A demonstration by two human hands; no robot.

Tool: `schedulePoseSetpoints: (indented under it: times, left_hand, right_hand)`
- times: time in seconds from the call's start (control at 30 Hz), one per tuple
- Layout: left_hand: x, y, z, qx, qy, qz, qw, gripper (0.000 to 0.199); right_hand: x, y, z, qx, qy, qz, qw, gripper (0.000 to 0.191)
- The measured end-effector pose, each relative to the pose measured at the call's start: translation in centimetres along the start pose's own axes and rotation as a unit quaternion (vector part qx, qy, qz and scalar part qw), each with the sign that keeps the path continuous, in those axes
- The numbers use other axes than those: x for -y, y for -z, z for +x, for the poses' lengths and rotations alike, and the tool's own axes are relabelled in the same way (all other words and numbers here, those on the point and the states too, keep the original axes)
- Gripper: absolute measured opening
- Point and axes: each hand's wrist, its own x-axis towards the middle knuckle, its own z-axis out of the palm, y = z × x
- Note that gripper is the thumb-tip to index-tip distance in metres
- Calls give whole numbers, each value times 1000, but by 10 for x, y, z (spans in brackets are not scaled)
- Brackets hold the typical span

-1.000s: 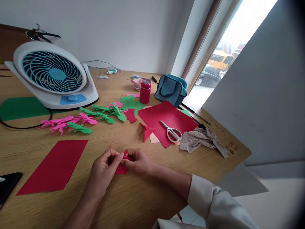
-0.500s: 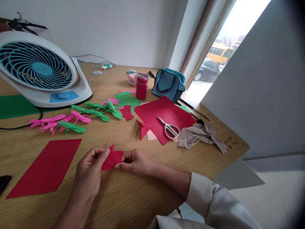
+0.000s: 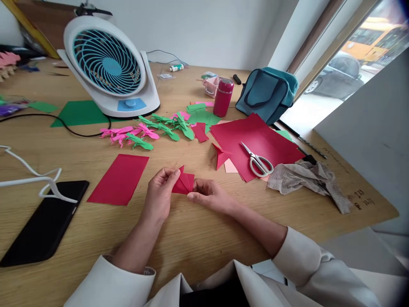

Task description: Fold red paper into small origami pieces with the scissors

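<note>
A small piece of folded red paper (image 3: 183, 183) is held just above the table between both hands. My left hand (image 3: 162, 189) pinches its left side, thumb on top. At its right edge, my right hand (image 3: 209, 194) is closed with thumb and forefinger on the paper. A red paper sheet (image 3: 119, 179) lies flat to the left of my hands. Beyond them stands another folded red paper piece (image 3: 221, 157), beside a stack of red paper (image 3: 258, 140). Scissors (image 3: 258, 161) with white handles rest on that stack.
Pink and green folded paper figures (image 3: 166, 128) lie in front of a white fan (image 3: 110, 64). A red flask (image 3: 223, 98) and a blue bag (image 3: 266, 96) stand at the back. A grey cloth (image 3: 303, 181) lies right; a black phone (image 3: 46, 224) with a white cable lies left.
The camera view has swung left, bringing the whole phone and white cable into sight. Both hands still hold the folded red paper, with little visible change in grip.
</note>
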Motion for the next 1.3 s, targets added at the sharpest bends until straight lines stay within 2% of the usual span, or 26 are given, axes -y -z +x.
schedulePoseSetpoints:
  times: [0.13, 0.27, 0.5, 0.57, 0.7, 0.77, 0.93, 1.03, 1.13, 1.23, 1.3]
  left_hand:
    - [3, -2, -2, 42, 26, -14, 999, 35]
    - [2, -3, -4, 50, 23, 2, 998, 33]
    - [4, -2, -5, 46, 37, 45, 997, 33]
    - [8, 0, -4, 49, 17, 61, 997, 31]
    - [13, 5, -1, 46, -66, 127, 989, 27]
    - [14, 6, -1, 45, -80, 153, 984, 27]
    - [11, 3, -2, 62, -27, 112, 991, 30]
    - [11, 0, -3, 72, 4, 66, 995, 31]
    - [10, 1, -1, 64, -2, 62, 996, 31]
    - [9, 3, 0, 49, -20, 91, 994, 29]
    - [9, 4, 0, 51, -35, 122, 991, 27]
  right_hand:
    - [-7, -2, 2, -23, 31, -17, 999, 43]
    - [-11, -5, 4, -66, 36, 29, 997, 42]
    - [-6, -8, 4, -131, 40, 49, 989, 42]
    - [-6, -8, 4, -136, 40, 51, 989, 42]
    - [-8, -8, 4, -133, 31, 38, 990, 41]
    - [-9, -8, 4, -136, 27, 30, 990, 40]
    - [-5, -9, 4, -146, 25, 42, 988, 40]
    - [-6, -10, 2, -138, 24, 50, 989, 41]
    - [-4, -12, -3, -108, 16, 34, 993, 45]
    - [12, -17, -14, -38, 17, 18, 999, 46]
    - [34, -21, -26, 34, 40, 21, 998, 38]
